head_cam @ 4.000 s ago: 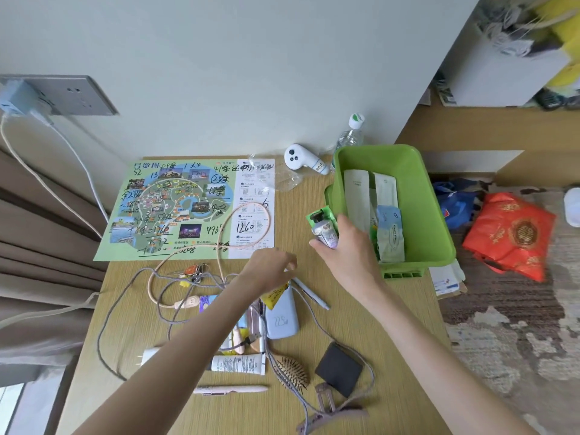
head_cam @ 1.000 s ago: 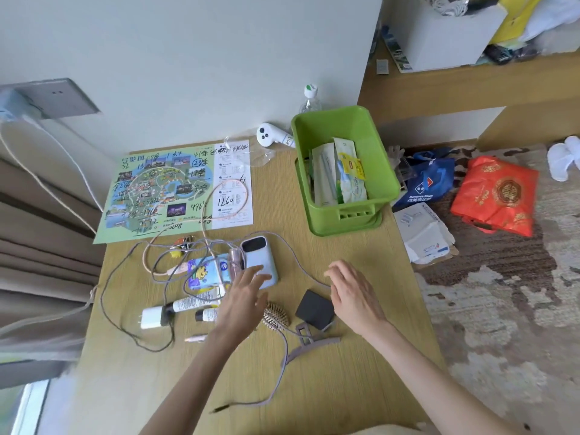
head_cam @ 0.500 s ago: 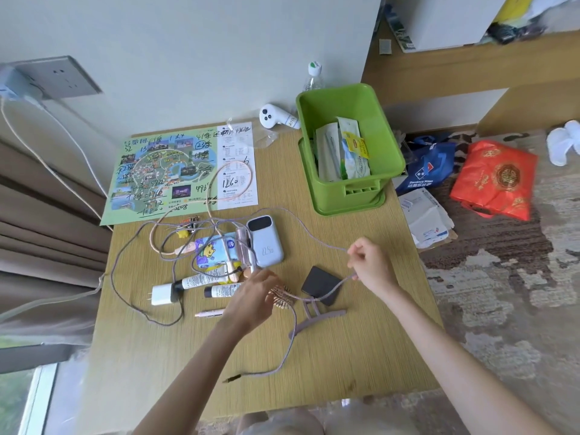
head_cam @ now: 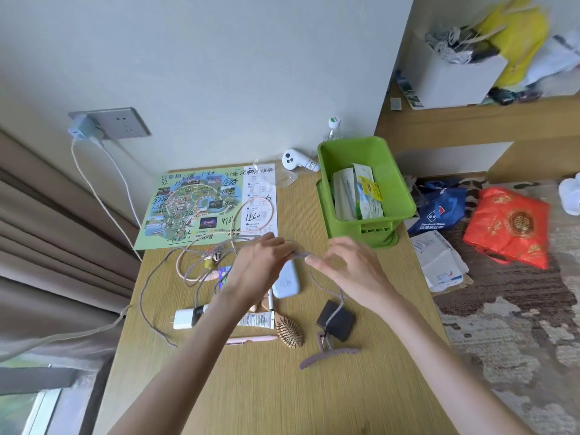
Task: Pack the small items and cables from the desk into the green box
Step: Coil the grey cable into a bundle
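Note:
The green box stands at the desk's back right with several flat packets inside. Above the desk's middle, my left hand and my right hand both pinch a lilac cable, folded between them. The cable's end hangs down to the right over a black square pouch, and its other part trails left across the desk to a white plug. A pale blue power bank lies under my hands. A pink cable loops over the map.
On the desk lie a colourful map, a white hair dryer, tubes, a pink pen, a wooden brush and a mauve hair clip. Bags lie on the floor to the right.
Both hands have risen from the desk and come together, gathering the lilac cable into a fold between them. The cable's free end has been lifted off the desk's front.

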`<action>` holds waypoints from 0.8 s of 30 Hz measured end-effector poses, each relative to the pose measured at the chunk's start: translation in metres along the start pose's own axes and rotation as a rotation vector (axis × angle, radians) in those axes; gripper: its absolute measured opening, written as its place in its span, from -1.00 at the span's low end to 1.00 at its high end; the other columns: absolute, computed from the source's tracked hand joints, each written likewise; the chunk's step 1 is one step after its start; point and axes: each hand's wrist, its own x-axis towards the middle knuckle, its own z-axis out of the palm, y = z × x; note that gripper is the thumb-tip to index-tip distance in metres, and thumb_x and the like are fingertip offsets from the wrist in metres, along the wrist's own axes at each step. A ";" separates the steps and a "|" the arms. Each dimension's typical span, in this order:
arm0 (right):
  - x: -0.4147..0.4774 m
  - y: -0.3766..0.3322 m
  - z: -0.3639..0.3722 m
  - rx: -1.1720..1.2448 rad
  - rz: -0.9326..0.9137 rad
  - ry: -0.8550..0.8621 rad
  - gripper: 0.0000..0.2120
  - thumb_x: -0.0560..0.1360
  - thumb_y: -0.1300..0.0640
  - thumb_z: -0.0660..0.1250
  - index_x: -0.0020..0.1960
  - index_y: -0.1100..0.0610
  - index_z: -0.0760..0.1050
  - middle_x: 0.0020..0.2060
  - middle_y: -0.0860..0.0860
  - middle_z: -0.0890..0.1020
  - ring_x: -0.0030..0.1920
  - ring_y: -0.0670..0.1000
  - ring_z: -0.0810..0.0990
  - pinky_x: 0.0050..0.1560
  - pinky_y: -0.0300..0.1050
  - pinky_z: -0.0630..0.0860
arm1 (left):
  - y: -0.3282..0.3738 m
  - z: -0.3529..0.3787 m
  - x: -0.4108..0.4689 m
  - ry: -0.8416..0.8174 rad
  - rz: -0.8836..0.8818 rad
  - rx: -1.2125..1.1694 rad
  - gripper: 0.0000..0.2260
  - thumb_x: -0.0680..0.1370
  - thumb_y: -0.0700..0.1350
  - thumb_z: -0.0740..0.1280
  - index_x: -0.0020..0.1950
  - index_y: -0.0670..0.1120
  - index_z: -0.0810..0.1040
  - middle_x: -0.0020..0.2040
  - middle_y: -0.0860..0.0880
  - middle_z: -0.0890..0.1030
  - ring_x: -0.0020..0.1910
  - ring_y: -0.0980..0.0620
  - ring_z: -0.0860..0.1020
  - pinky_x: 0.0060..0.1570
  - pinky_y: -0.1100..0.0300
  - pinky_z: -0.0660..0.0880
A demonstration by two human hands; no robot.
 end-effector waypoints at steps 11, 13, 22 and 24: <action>0.044 -0.066 -0.036 0.124 -0.275 0.212 -0.68 0.66 0.07 0.10 -0.22 0.16 0.41 -0.55 -0.10 0.45 -0.44 0.02 0.47 -0.24 0.07 0.51 | -0.043 -0.065 0.021 0.153 -0.105 -0.051 -0.81 0.63 -0.10 0.25 -0.09 -0.20 0.52 -0.24 -0.07 0.56 -0.19 -0.13 0.49 -0.27 0.03 0.41; 0.050 -0.080 -0.046 0.242 -0.292 0.201 -0.67 0.66 0.10 0.11 -0.24 0.19 0.41 -0.57 -0.14 0.46 -0.48 -0.06 0.42 -0.20 0.08 0.51 | -0.057 -0.068 0.019 0.150 -0.137 -0.119 -0.84 0.62 -0.14 0.26 -0.08 -0.20 0.51 -0.22 -0.06 0.56 -0.19 -0.11 0.49 -0.25 -0.05 0.46; 0.062 -0.131 -0.067 0.906 -0.211 0.055 -0.71 0.69 0.11 0.06 -0.15 0.20 0.36 -0.52 -0.08 0.20 -0.54 -0.12 0.13 -0.56 -0.26 0.10 | -0.099 -0.077 0.021 0.047 -0.293 -0.452 -0.85 0.64 -0.12 0.24 0.09 -0.14 0.57 0.02 0.05 0.67 -0.09 0.22 0.61 -0.07 0.09 0.54; 0.067 -0.139 -0.068 1.043 -0.195 0.030 -0.71 0.69 0.12 0.05 -0.16 0.19 0.36 -0.53 -0.08 0.21 -0.57 -0.14 0.11 -0.59 -0.28 0.03 | -0.098 -0.082 0.023 0.076 -0.285 -0.494 -0.81 0.62 -0.13 0.27 0.22 -0.11 0.52 0.14 0.05 0.61 0.09 0.11 0.59 0.10 0.09 0.55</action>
